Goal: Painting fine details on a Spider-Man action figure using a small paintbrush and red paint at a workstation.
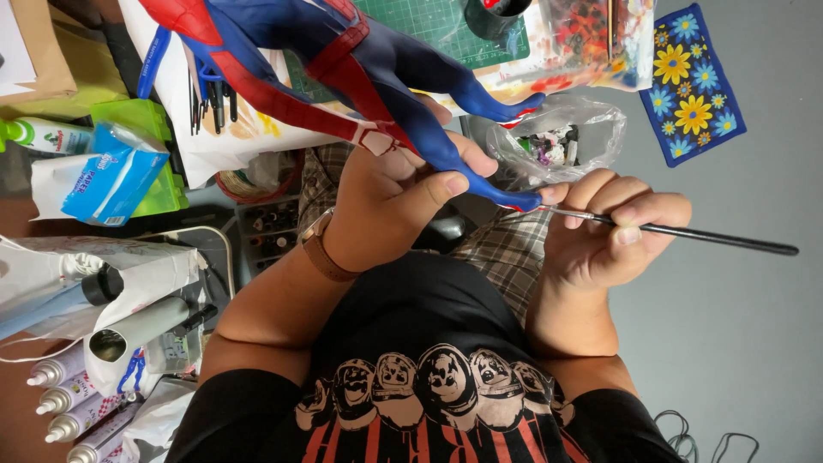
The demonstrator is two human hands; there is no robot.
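Brush [686,230] tip sits right on the figure's [343,69] blue foot, at the red trim. The right hand [613,236] has its fingers [630,210] curled shut round the handle, pencil-style. The left hand [390,201] is wrapped tight round the leg, holding the figure over the lap, not on the table. Best kept light: wrists braced together, short strokes. A plastic bag [557,129] lies just behind, a floral pouch [690,81] beyond it.

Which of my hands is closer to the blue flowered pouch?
Right. The right hand, holding a paintbrush, sits just below the pouch; the left hand grips the figure farther left.
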